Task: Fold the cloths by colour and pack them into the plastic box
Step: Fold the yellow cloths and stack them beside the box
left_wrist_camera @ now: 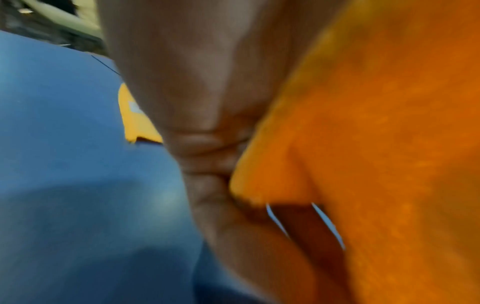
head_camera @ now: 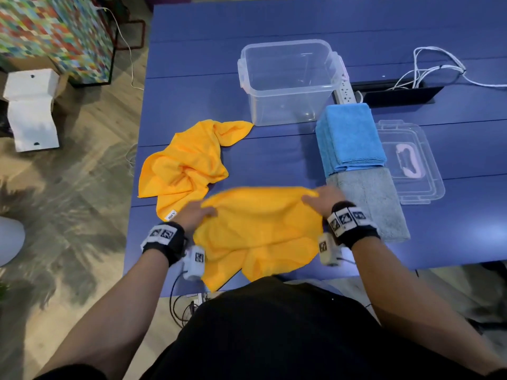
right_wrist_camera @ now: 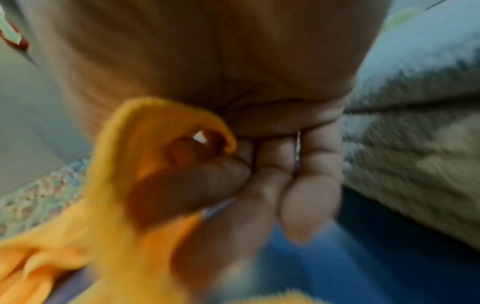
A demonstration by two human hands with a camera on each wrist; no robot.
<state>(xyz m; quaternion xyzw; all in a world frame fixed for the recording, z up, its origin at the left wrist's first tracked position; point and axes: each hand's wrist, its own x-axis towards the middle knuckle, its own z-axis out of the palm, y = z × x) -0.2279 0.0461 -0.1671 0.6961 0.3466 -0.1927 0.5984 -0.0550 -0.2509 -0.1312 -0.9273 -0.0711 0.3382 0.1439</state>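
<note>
Both grips are clamped on one yellow cloth (head_camera: 258,229): left hand (head_camera: 195,215) and right hand (head_camera: 321,198) pinch its far corners. It lies on the desk (head_camera: 274,149) nearer the person than the plastic box (head_camera: 288,80).

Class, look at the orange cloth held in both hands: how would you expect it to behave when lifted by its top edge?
The orange cloth will probably hang limp: it already sags between the left hand and right hand. It seems light, since a pinch at each corner carries it. Its fuzzy surface suggests it won't slip easily.
</note>
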